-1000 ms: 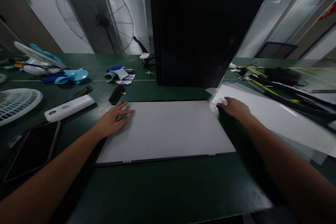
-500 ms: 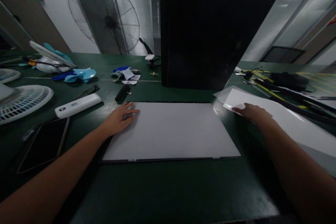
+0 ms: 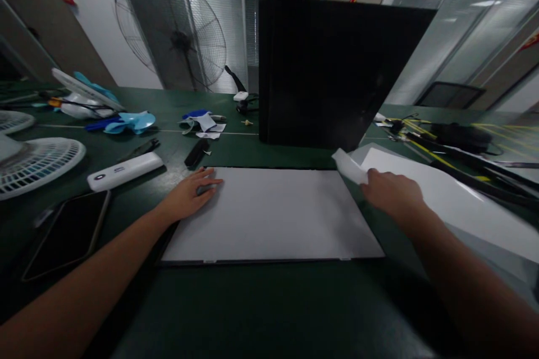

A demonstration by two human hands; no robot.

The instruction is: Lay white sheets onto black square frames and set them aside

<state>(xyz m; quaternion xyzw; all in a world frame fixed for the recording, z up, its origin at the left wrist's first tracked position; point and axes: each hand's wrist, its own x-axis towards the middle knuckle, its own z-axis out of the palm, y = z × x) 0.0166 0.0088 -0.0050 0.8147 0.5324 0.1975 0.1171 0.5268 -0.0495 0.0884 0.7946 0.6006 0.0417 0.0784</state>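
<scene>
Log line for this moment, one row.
left hand: flat on white panel | right hand: holds white sheet corner, raised

Two hands (image 3: 185,197) (image 3: 393,193), one white panel (image 3: 273,213), one lifted sheet (image 3: 348,165), two fan grilles (image 3: 37,165) (image 3: 14,120)

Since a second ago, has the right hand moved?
Yes. The right hand shifted right, off the far corner of the white panel, and lifts a corner of the loose sheet.

head-worn view, facing forward and down, close over green table (image 3: 269,303)
</scene>
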